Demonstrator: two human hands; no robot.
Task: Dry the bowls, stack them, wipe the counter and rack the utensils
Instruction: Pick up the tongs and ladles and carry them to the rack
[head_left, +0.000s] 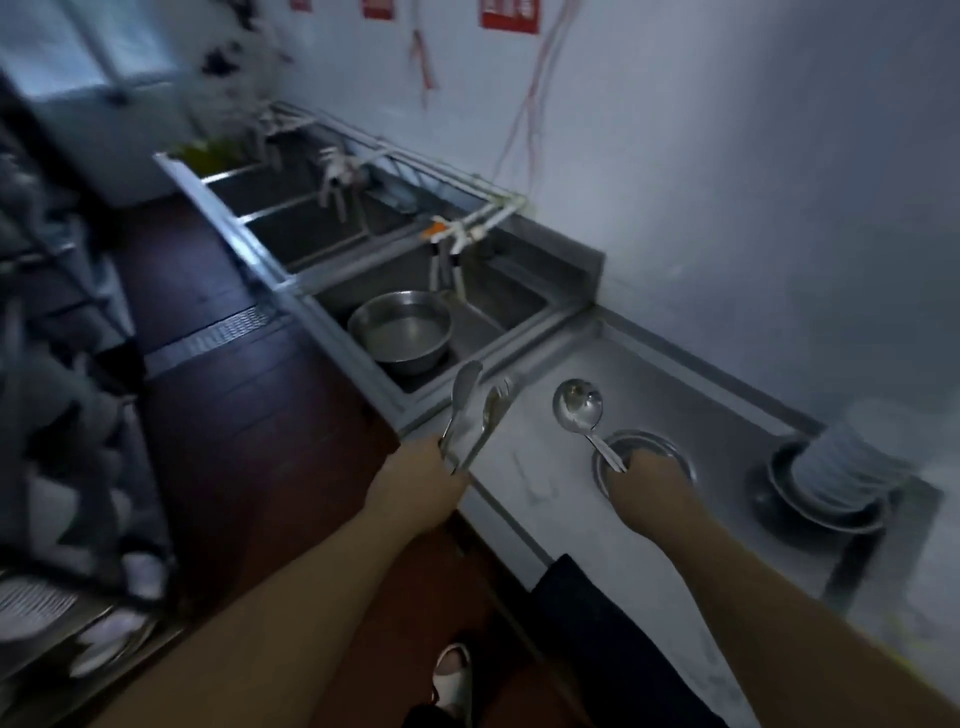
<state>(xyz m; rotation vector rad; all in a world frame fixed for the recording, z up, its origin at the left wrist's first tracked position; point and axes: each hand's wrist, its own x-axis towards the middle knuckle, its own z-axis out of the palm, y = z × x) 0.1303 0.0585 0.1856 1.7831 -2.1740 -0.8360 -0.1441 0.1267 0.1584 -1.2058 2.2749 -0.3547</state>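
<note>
Nearest, at the bottom edge, a foot in a pale slipper (453, 670) stands on the dark reddish floor (244, 415), beside dark clothing pressed against the front of the steel counter (675, 410), which runs from the near right away to the far left along a pale wall (727, 156). The left hand (415, 483) hangs just off the counter's front edge, fingers curled around a bundle of utensils (475, 410): a spoon and a fork can be made out, their heads pointing away toward the sink. The right hand (652, 480) is over the counter, reaching into a shallow steel bowl (670, 452) and pinching the handle of a ladle (577, 405) whose round cup lies just beyond the bowl. Right of it, near the counter's end, a stack of bowls (826, 493) sits with white dishes on top, blurred. Beyond the utensils the counter meets a steel sink (519, 306) whose nearest basin holds a large metal basin (400, 332), under a tap (447, 244) with an orange mark. Two more basins follow farther left, each with a tap, and something green (208, 153) lies at the far end. On the near left, a rack (67, 623) with pale dishes is too blurred to read. Red signs (510, 14) and thin hanging cords mark the far wall.
</note>
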